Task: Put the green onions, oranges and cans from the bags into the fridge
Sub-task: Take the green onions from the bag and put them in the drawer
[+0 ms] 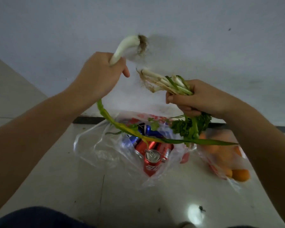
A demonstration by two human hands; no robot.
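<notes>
My left hand (99,74) grips one thick green onion (123,46) near its white root end; its long green leaf curves down and across above the bags. My right hand (196,99) holds a bunch of thin green onions (163,83) with leafy greens hanging below the fist. On the floor beneath, a clear plastic bag (105,150) lies open with red and blue cans (152,160) inside. To its right, a second bag holds oranges (240,175).
A white wall stands close ahead, with a dark skirting strip (89,120) at its base. The floor is pale tile (56,178). My dark trouser leg (39,218) shows at the bottom left. No fridge is in view.
</notes>
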